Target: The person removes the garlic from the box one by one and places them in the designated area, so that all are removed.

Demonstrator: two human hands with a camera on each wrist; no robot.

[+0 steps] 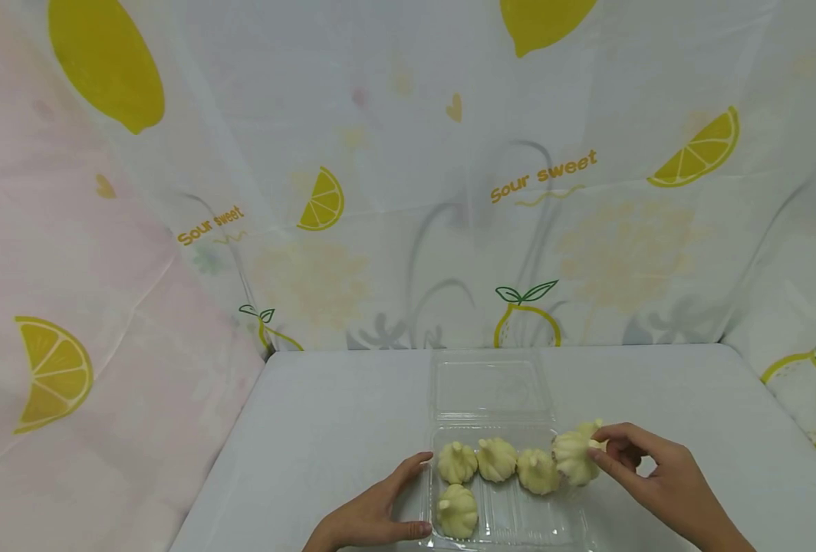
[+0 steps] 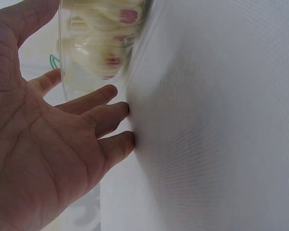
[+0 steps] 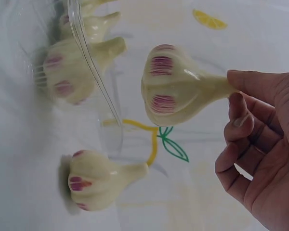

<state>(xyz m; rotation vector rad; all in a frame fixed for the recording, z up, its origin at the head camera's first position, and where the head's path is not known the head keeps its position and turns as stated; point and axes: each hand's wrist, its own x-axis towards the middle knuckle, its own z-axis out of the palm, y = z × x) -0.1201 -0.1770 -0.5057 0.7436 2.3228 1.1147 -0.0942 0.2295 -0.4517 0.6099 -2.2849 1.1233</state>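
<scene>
My right hand (image 1: 656,471) pinches a pale garlic bulb (image 3: 171,89) by its stem between thumb and fingertips. The bulb shows purple streaks at its base and hangs tilted, apart from the table, by the right side of a clear plastic box (image 1: 518,525). Several garlic bulbs (image 1: 497,460) sit in the box, in a back row and at the front left. Another garlic bulb (image 3: 103,182) lies on the table outside the box, partly behind the held one in the head view. My left hand (image 1: 380,510) rests at the box's left side with thumb and fingers spread.
The box's clear lid (image 1: 491,387) lies folded back on the white table (image 1: 332,414). Behind the table hangs a cloth (image 1: 394,138) printed with lemons, and a pinkish cloth (image 1: 90,261) closes the left side.
</scene>
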